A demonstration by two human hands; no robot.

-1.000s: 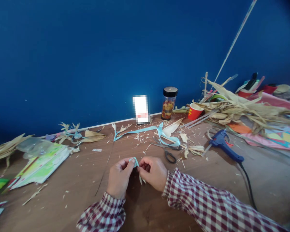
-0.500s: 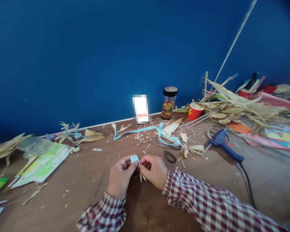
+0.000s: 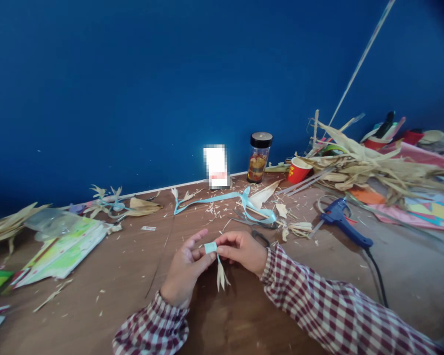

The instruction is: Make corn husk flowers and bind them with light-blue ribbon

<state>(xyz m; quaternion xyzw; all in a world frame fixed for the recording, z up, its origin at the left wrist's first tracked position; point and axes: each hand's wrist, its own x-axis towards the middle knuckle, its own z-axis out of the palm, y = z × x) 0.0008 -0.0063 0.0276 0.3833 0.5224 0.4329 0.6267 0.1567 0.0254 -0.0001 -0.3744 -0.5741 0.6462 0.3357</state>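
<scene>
Between my two hands is a short piece of light blue ribbon [image 3: 210, 247], with a small split corn husk flower [image 3: 221, 275] hanging below it. My left hand [image 3: 187, 266] pinches the ribbon between thumb and finger, its index finger stretched away. My right hand [image 3: 242, 250] is closed in a pinch at the ribbon's right edge, where the husk's narrow top meets it. Just behind my right hand lie dark-handled scissors [image 3: 261, 237], partly hidden by it. Farther back, a longer blue ribbon [image 3: 214, 198] runs across the table.
A blue glue gun [image 3: 342, 219] with a black cord lies at the right. Dried corn husks [image 3: 377, 158] are heaped behind it, near a red paper cup [image 3: 299, 170] and a lidded jar [image 3: 258, 160]. Painted paper [image 3: 70, 251] lies left. Husk scraps litter the wooden table [image 3: 133, 315].
Both hands have shifted slightly right, and the left index finger has straightened. More of the husk flower now shows, hanging lower beneath the ribbon.
</scene>
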